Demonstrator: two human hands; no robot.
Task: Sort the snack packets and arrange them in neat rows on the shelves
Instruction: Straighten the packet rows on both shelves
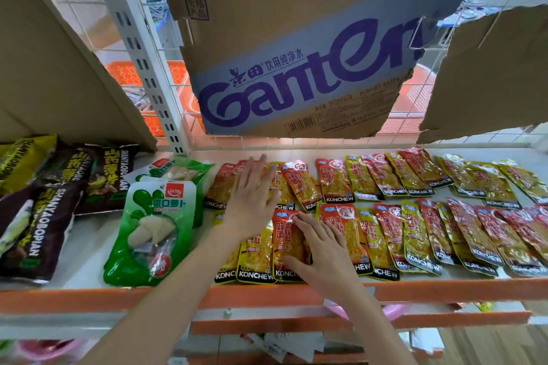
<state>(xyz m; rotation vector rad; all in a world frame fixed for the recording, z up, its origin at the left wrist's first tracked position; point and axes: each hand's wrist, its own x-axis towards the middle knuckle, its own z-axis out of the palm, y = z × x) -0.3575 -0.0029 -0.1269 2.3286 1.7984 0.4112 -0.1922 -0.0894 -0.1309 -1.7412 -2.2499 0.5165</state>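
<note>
Everywhere, "KONCHEW" packets (367,181); "Ganten" cardboard (296,68).

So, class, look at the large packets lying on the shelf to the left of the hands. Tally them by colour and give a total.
Green packets: 2
Dark brown packets: 3
Yellow packet: 1
Total: 6
</note>
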